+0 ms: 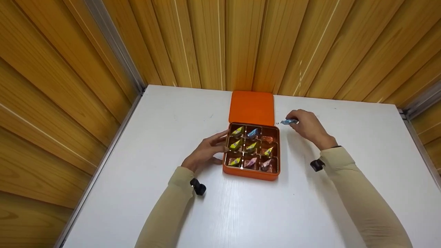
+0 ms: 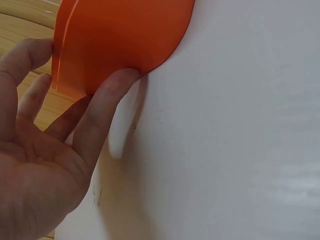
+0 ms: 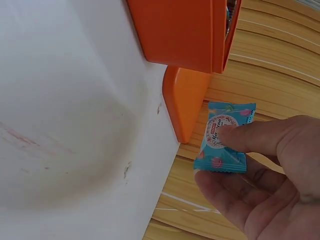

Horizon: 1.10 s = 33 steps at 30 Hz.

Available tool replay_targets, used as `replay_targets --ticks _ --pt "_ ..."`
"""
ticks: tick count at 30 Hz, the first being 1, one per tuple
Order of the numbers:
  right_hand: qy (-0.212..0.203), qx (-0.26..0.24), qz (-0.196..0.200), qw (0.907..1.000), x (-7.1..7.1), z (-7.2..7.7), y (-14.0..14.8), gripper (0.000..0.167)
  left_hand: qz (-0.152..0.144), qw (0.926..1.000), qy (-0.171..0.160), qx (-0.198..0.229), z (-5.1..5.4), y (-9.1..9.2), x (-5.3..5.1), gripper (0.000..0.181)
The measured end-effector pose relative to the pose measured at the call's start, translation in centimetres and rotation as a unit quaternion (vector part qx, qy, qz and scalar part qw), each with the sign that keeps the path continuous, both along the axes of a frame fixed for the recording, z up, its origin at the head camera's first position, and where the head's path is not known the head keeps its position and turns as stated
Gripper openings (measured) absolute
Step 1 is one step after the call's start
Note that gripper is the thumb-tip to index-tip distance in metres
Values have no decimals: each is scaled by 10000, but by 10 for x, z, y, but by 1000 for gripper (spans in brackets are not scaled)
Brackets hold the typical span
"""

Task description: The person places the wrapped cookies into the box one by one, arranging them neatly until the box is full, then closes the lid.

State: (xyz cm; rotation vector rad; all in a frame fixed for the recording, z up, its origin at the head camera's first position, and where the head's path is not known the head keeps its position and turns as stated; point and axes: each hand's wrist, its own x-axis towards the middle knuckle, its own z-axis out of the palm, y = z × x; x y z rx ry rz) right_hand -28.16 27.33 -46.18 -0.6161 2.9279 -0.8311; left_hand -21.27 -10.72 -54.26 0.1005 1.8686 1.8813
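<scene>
An orange tin [image 1: 251, 176] stands on the white table, divided inside into small compartments. Several yellow-wrapped candies [image 1: 235, 145], a blue-wrapped one [image 1: 253, 133] and two pink-wrapped ones [image 1: 251, 162] lie in it; the back right compartment shows its bare bottom. My left hand [image 1: 205, 151] touches the tin's left side, thumb and fingertips against the wall, as the left wrist view also shows. To the right of the tin, my right hand [image 1: 307, 125] pinches a light-blue wrapped candy [image 3: 223, 137] between thumb and fingers, above the table.
Behind the tin, its orange lid [image 1: 252, 108] lies folded back, reaching the table's far edge. Wood-look panels [image 1: 206, 44] rise along the back and left. The white table [image 1: 151, 137] extends on both sides of the tin.
</scene>
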Motion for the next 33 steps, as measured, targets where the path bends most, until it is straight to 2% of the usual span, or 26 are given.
replay_targets --ticks 14,23,28,33 --pt "-133 79 722 9973 10 22 -21 17 -80 9997 217 5 -1 -1 1 73" --pt "-98 226 1159 9929 13 25 -32 17 -122 9995 300 -53 -1 -1 0 73" --pt "1 240 1527 9880 15 25 -38 16 -56 9998 181 -85 -1 -1 0 72" --pt "-85 261 1633 9862 16 22 -43 16 3 10000 61 -65 -2 0 1 72"
